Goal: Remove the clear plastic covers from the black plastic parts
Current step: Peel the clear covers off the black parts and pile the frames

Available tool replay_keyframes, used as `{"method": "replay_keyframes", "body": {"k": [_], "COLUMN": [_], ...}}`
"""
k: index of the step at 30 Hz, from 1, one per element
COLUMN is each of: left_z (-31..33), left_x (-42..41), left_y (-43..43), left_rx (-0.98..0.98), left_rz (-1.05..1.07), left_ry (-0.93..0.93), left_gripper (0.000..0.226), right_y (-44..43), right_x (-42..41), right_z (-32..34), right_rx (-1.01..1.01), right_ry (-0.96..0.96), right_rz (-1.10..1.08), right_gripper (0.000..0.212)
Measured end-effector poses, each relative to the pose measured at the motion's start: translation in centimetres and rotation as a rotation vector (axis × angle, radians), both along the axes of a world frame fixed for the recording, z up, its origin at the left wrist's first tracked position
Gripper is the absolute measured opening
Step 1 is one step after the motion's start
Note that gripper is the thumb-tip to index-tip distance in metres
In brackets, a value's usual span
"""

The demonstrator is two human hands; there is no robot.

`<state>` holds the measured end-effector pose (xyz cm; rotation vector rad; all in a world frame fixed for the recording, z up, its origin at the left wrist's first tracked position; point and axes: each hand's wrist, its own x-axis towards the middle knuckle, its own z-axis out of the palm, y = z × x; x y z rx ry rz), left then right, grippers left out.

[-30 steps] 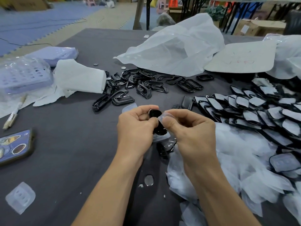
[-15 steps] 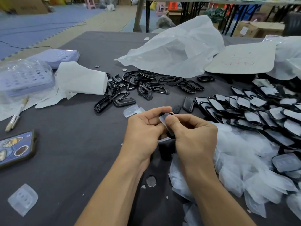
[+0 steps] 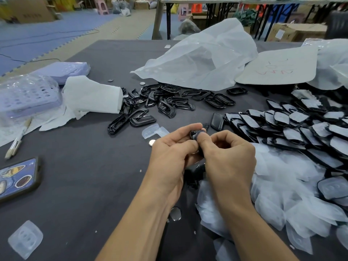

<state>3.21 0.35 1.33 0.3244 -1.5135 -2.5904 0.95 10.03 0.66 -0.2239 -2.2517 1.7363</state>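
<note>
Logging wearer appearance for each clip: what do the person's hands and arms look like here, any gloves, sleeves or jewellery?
The left hand and right hand are bare, with no gloves. The left forearm and right forearm are uncovered down to the frame's bottom edge; no sleeve shows. No watch, bracelet, ring or marking is visible on the parts in view.
</note>
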Motion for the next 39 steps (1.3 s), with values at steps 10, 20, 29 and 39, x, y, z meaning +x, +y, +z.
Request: {"method": "replay_keyframes", "body": {"k": [10, 20, 29, 39], "left_z": [0.6, 0.6, 0.5, 0.4], "left_x": [-0.2, 0.1, -0.3, -0.1], "left_y": [0.4, -0.6, -0.6, -1.9], "left_rx": [0.052, -0.190, -0.136, -0.349], "left_rz": [0.092, 0.175, 0.323, 0.309], "left_ry": [0.000, -0.064, -0.073, -0.041], "left_gripper": [0.043, 0.028, 0.032, 0.029], "right_y": [0.6, 1.0, 1.0, 1.4], "right_x": [-0.5, -0.6, -0.6, -0.7], "right_z": [0.2, 0.0, 0.1, 0.5], "right_rx": [-0.301, -0.268, -0.378, -0.442], "right_ry": [-0.060, 0.010, -0.030, -0.008], "right_rz": [0.223, 0.253, 0.377, 0.408], "right_gripper": [0.025, 0.010, 0.015, 0.024]}}
